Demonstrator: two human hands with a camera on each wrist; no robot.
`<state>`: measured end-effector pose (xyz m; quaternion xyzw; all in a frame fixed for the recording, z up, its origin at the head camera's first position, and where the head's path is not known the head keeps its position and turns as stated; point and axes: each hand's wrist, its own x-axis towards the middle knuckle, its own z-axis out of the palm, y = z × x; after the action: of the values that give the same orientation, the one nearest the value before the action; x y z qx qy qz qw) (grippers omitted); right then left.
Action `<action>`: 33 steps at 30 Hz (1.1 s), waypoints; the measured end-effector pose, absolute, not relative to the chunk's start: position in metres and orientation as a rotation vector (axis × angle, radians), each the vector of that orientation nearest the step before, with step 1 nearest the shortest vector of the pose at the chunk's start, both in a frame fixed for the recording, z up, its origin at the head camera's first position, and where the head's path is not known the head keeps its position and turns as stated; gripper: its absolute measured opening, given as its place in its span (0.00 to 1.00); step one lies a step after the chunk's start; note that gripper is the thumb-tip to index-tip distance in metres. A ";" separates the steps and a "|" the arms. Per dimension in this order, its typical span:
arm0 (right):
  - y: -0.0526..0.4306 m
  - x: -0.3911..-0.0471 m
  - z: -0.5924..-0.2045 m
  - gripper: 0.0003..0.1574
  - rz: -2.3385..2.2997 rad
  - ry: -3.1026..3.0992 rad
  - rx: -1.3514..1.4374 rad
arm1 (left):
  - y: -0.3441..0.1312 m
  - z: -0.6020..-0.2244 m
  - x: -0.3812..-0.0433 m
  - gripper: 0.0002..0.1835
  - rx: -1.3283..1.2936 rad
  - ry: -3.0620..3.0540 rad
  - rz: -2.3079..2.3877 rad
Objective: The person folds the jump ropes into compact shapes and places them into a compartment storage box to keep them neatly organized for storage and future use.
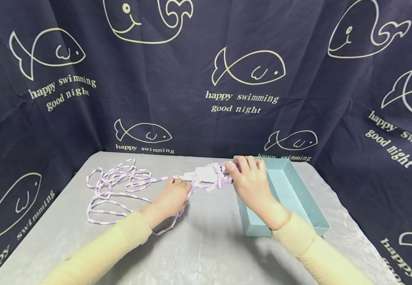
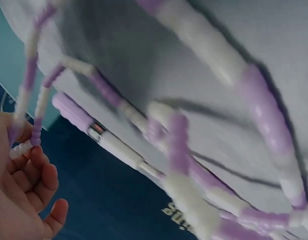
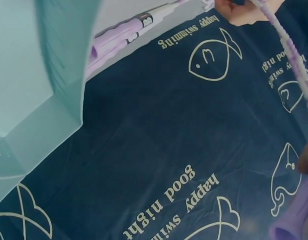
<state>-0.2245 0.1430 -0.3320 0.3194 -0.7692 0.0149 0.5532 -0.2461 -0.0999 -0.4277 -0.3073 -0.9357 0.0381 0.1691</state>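
Observation:
A beaded jump rope in purple and white runs between both hands. My left hand (image 1: 170, 198) pinches its beads, and in the left wrist view the thumb and fingers (image 2: 38, 162) close on a white bead. My right hand (image 1: 250, 178), over the near-left part of a bin, grips a purple jump rope handle (image 3: 293, 212), seen at the edge of the right wrist view. Two purple-and-white handles (image 3: 125, 36) lie on the table beside the bin. Between the hands is a bunched, partly overexposed cluster of beaded rope (image 1: 207, 176).
A light teal bin (image 1: 318, 209) stands on the right of the grey table (image 1: 206, 245). Loose loops of beaded rope (image 1: 111, 211) spread over the left side. Dark blue fabric (image 1: 191, 79) with fish drawings hangs behind and at both sides.

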 end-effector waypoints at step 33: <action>0.139 -0.265 -0.355 0.18 -0.204 -1.937 0.487 | -0.072 -0.363 -0.166 0.11 -1.044 -1.910 0.280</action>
<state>-0.2648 0.1390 -0.3548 0.2048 -0.8137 -0.0858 0.5372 -0.1664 -0.0723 -0.3632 -0.4234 -0.7744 0.1135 0.4562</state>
